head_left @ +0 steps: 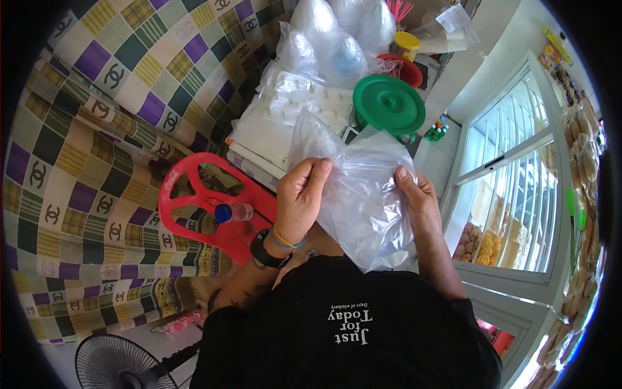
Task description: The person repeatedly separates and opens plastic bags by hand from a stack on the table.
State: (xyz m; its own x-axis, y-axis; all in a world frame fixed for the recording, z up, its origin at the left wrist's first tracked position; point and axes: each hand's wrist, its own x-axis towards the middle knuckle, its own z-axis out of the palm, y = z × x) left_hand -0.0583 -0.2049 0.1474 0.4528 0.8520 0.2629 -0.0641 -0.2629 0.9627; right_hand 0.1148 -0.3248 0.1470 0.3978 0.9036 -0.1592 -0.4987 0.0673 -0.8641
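Between my hands hangs a clear plastic bag (366, 201), its film creased and shiny. My left hand (302, 198) pinches the bag's left side between thumb and fingers. On the other side, my right hand (416, 194) grips the bag's right edge, thumb in front and fingers partly hidden behind the film. The bag looks flat, and its lower corner reaches down to my black shirt. Just beyond it lies a stack of folded white plastic bags (301, 107). A green round lid (389, 104) sits behind the bag's upper right part.
A red plastic chair (188, 223) stands at left, with a blue-capped bottle (238, 212) on it. Filled clear bags (317, 45) are piled at the back. A glass display cabinet (505, 194) borders the right side. A fan (120, 363) is at lower left.
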